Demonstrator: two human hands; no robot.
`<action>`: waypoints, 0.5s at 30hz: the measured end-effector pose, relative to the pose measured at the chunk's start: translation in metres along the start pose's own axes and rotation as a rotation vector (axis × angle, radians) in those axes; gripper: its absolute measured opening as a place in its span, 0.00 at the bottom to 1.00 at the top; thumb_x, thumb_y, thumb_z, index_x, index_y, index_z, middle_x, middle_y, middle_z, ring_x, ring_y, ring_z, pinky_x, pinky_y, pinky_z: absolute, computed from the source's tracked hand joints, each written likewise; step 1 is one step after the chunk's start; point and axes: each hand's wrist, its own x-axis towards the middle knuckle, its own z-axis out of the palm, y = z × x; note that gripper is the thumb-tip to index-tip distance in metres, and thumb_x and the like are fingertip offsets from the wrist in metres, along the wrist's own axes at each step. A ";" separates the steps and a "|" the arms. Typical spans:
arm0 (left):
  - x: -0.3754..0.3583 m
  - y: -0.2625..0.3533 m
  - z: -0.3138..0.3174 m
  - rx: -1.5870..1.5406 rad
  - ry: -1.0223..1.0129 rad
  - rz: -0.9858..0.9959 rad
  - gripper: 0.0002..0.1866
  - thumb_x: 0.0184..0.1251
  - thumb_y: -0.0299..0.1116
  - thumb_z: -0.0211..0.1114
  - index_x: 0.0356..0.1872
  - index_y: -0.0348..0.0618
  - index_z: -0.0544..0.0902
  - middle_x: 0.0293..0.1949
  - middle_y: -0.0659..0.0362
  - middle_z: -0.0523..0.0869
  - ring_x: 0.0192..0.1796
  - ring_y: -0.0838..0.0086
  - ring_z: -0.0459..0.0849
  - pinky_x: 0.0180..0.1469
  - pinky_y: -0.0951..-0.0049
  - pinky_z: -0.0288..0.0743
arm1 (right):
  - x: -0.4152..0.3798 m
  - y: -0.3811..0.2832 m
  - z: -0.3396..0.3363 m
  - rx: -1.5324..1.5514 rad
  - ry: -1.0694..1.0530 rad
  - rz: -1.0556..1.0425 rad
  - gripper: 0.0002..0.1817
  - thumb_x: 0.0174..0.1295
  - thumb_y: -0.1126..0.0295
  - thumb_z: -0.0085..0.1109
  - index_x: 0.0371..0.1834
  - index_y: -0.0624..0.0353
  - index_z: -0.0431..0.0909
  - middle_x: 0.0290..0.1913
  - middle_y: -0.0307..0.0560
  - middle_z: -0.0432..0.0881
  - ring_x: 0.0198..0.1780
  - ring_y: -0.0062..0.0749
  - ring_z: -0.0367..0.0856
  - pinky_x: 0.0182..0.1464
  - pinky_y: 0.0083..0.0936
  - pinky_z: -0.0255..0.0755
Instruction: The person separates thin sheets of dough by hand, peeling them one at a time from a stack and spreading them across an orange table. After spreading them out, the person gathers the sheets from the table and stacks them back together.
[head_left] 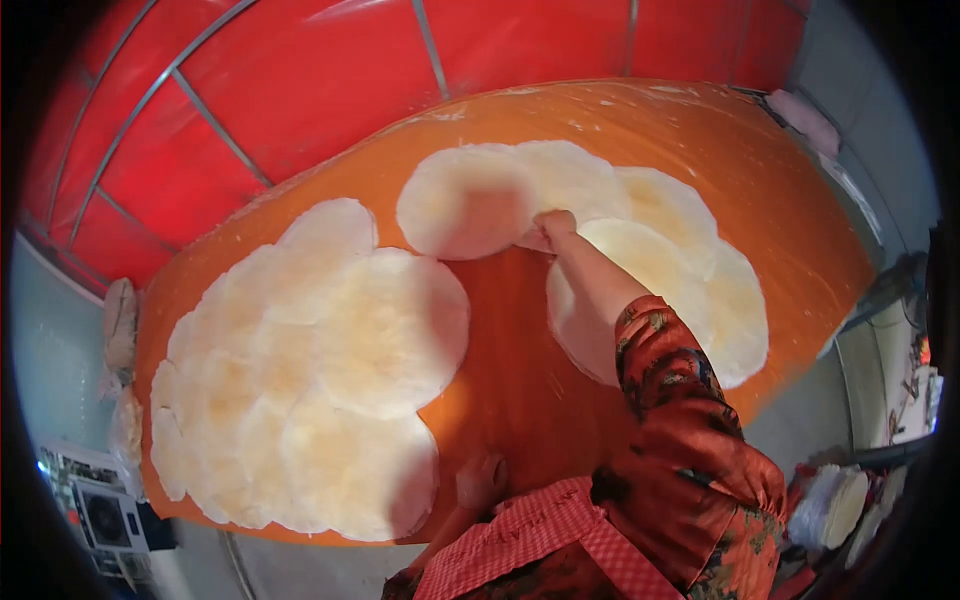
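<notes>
Head view looks down on a wide orange table (pixel 520 400) covered with thin, pale, round translucent sheets (rice paper or flatbread, I cannot tell which). The right hand (pixel 553 228), at the end of an arm in a red patterned sleeve (pixel 680 400), reaches to the far middle of the table and pinches the edge of the round pale sheet at the far centre (pixel 465 200), just where it meets its neighbours. The left hand (pixel 482 482) rests on the near edge of the table above a red checked apron (pixel 540 540); it looks loosely curled and grasps nothing that I can see.

What could go wrong, as a judgement: the sheets look very thin and overlap one another, so a pull on the pinched edge could tear it or drag a neighbouring sheet along. The long reach also puts the sleeve over the right-hand cluster (pixel 700 290), where it could scuff a sheet.

Counts: 2 hands; 2 clusters of sheets. The right-hand cluster shows about 6 sheets, the held one included. The left-hand cluster (pixel 300 380) holds roughly 12, though the overlaps make an exact count unsure. A red panelled wall (pixel 300 80) stands behind the table.
</notes>
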 end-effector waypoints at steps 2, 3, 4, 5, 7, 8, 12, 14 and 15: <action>0.003 0.006 -0.005 -0.012 0.024 0.009 0.05 0.55 0.31 0.64 0.33 0.45 0.81 0.30 0.54 0.81 0.31 0.56 0.82 0.31 0.59 0.77 | -0.031 -0.030 0.000 0.166 -0.057 0.046 0.05 0.51 0.78 0.56 0.20 0.63 0.78 0.25 0.48 0.81 0.24 0.35 0.78 0.22 0.32 0.72; 0.003 0.005 -0.005 -0.018 0.036 0.014 0.05 0.54 0.30 0.64 0.33 0.44 0.80 0.30 0.54 0.81 0.32 0.56 0.82 0.31 0.59 0.77 | -0.044 -0.041 0.001 0.248 -0.083 0.075 0.04 0.51 0.77 0.57 0.20 0.63 0.79 0.28 0.50 0.83 0.28 0.37 0.81 0.26 0.33 0.75; 0.004 0.005 -0.005 -0.022 0.044 0.020 0.05 0.54 0.30 0.64 0.32 0.44 0.80 0.30 0.54 0.80 0.31 0.56 0.82 0.30 0.59 0.77 | -0.025 -0.028 0.015 0.398 -0.122 0.049 0.03 0.50 0.77 0.57 0.27 0.65 0.78 0.31 0.50 0.83 0.33 0.36 0.81 0.30 0.33 0.75; 0.003 0.005 -0.005 -0.029 0.055 0.023 0.05 0.54 0.30 0.64 0.32 0.44 0.80 0.30 0.54 0.80 0.31 0.56 0.82 0.30 0.59 0.77 | 0.003 -0.007 0.031 0.545 -0.163 0.025 0.09 0.50 0.76 0.57 0.34 0.67 0.78 0.35 0.49 0.82 0.38 0.36 0.80 0.34 0.33 0.74; 0.004 0.004 -0.006 -0.045 0.073 0.018 0.05 0.54 0.30 0.64 0.31 0.44 0.79 0.30 0.54 0.80 0.30 0.57 0.81 0.30 0.59 0.76 | 0.059 0.019 0.056 0.605 -0.277 -0.057 0.17 0.50 0.75 0.57 0.44 0.69 0.76 0.40 0.50 0.81 0.46 0.35 0.78 0.42 0.33 0.73; 0.004 0.003 -0.006 -0.055 0.075 0.011 0.04 0.54 0.30 0.64 0.31 0.44 0.79 0.30 0.54 0.79 0.30 0.57 0.81 0.29 0.59 0.76 | 0.089 0.024 0.061 0.519 -0.346 -0.116 0.19 0.51 0.74 0.58 0.47 0.69 0.75 0.42 0.50 0.81 0.50 0.35 0.77 0.45 0.33 0.72; 0.003 0.005 -0.009 -0.079 0.117 0.051 0.04 0.55 0.30 0.64 0.30 0.45 0.79 0.29 0.54 0.78 0.30 0.57 0.80 0.29 0.59 0.76 | 0.074 -0.111 0.096 -0.144 0.058 -0.515 0.20 0.55 0.71 0.60 0.52 0.65 0.74 0.42 0.53 0.81 0.43 0.38 0.81 0.41 0.32 0.75; 0.003 0.005 -0.009 -0.070 0.096 0.015 0.04 0.55 0.30 0.64 0.30 0.45 0.79 0.28 0.54 0.79 0.30 0.57 0.80 0.29 0.60 0.76 | 0.026 -0.189 0.099 -0.137 -0.040 -0.732 0.16 0.53 0.71 0.62 0.44 0.66 0.76 0.38 0.50 0.81 0.39 0.34 0.81 0.37 0.31 0.75; 0.003 0.004 -0.008 -0.069 0.082 -0.001 0.04 0.54 0.30 0.64 0.30 0.45 0.79 0.28 0.54 0.79 0.30 0.57 0.81 0.30 0.60 0.76 | 0.002 -0.221 0.100 -0.125 -0.143 -0.827 0.14 0.52 0.70 0.63 0.39 0.67 0.77 0.35 0.49 0.81 0.37 0.32 0.80 0.35 0.30 0.74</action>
